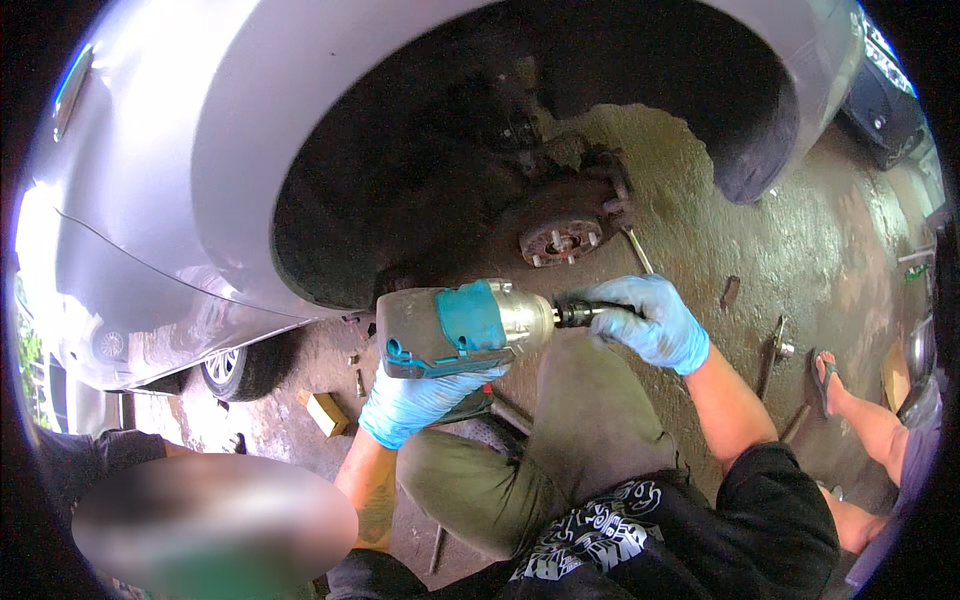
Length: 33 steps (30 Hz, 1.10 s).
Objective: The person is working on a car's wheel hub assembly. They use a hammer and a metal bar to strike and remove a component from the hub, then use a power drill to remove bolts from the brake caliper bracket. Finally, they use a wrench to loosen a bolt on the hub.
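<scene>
My gloved left hand point(415, 402) is wrapped round the lower part of a teal and grey cordless impact wrench point(472, 318), held sideways above my knees with its silver nose to the right. At that nose is a black socket point(578, 314). Blue-gloved too, my right hand point(652, 322) grips the socket's outer end with its fingers closed. Beyond the tool, under the car's wheel arch, a rusty wheel hub point(560, 243) shows bare studs. A metal rod point(639, 252) slants down from beside the hub toward my right hand.
The silver car's fender point(190, 200) curves over the left and top. On the floor lie a yellowish block point(326, 414) and a long-handled tool point(772, 358). Another person's sandalled foot point(826, 380) is at the right; a blurred person point(110, 450) is close at the lower left.
</scene>
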### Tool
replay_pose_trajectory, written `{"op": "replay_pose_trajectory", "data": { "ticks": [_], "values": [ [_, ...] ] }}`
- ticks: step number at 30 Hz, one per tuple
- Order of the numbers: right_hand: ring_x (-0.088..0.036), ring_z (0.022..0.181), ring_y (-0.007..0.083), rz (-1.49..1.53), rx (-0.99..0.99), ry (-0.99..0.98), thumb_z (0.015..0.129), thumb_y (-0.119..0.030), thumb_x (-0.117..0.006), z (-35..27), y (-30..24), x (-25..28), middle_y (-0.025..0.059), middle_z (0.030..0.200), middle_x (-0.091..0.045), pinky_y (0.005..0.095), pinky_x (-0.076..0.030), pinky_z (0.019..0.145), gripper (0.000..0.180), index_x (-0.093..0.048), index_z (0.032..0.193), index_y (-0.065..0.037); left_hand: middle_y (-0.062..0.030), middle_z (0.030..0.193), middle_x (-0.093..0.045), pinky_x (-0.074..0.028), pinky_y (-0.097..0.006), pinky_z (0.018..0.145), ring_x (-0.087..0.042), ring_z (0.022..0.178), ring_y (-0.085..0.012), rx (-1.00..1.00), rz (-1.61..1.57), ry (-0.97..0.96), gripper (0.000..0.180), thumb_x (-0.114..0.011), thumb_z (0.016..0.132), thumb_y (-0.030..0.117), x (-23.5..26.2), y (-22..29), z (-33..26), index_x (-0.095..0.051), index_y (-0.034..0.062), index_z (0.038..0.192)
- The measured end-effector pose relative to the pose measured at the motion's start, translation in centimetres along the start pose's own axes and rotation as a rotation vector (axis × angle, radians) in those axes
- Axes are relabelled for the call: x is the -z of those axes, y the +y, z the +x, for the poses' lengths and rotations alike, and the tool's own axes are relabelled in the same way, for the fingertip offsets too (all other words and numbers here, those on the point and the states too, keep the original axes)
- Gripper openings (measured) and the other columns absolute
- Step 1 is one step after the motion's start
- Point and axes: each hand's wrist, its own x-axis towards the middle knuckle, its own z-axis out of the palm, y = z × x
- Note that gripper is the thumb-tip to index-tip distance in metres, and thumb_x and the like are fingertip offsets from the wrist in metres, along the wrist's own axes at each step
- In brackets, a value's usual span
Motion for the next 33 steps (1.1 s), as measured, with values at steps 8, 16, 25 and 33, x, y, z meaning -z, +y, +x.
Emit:
{"op": "replay_pose_trajectory", "data": {
  "ticks": [8, 16, 25, 33],
  "values": [
    [-0.057, 0.052, 0.0171, 0.568, -0.379, -0.308, 0.095, -0.036, -0.061, -2.7, -1.8, -1.4, 0.0057, 0.063, -0.059, 0.0303, -0.045, 0.05, 0.032, -0.063, 0.094, -0.004, -0.0078, 0.117, -0.064, -0.051, -0.038, 0.093, -0.063, 0.105, -0.0238, -0.359, 0.439, -0.079, 0.064, -0.087, 0.068, 0.03, 1.2, 0.0, -3.7, -0.059, 0.011, 0.122],
    [-0.07, 0.085, 0.028, 0.086, 0.15, -0.28, 0.092, -0.027, -0.066, -1.6, -4.8, -1.8, 0.0139, 0.096, -0.071, 0.0353, -0.054, 0.075, 0.028, -0.067, 0.109, -0.006, -0.0079, 0.117, -0.064, -0.05, -0.038, 0.091, -0.063, 0.105, -0.0242, -0.028, 0.501, -0.103, 0.064, -0.085, 0.071, 0.029, 1.1, -1.4, -8.6, -0.057, 0.0104, 0.125],
    [-0.063, 0.103, 0.0366, -0.386, 0.249, -0.109, 0.097, -0.052, -0.048, 10.9, -1.9, 2.2, 0.0227, 0.106, -0.066, 0.041, -0.049, 0.09, 0.059, -0.061, 0.116, 0.002, -0.0036, 0.085, -0.064, -0.046, -0.026, 0.047, -0.056, 0.056, -0.0105, 0.265, -0.459, 0.183, 0.027, -0.067, 0.084, 0.01, 1.0, 2.3, -1.4, -0.063, 0.0027, 0.109],
    [-0.06, 0.107, 0.0396, -1.031, -0.157, 0.115, 0.095, -0.043, -0.047, 17.2, 10.0, 4.4, 0.0188, 0.117, -0.065, 0.0467, -0.046, 0.094, 0.044, -0.066, 0.116, -0.01, -0.0076, 0.066, -0.06, -0.045, -0.032, 0.046, -0.056, 0.051, -0.0163, 0.595, 0.062, 0.076, 0.016, -0.068, 0.079, 0.018, 4.4, -2.9, 10.3, -0.064, 0.0019, 0.08]
  ]
}}
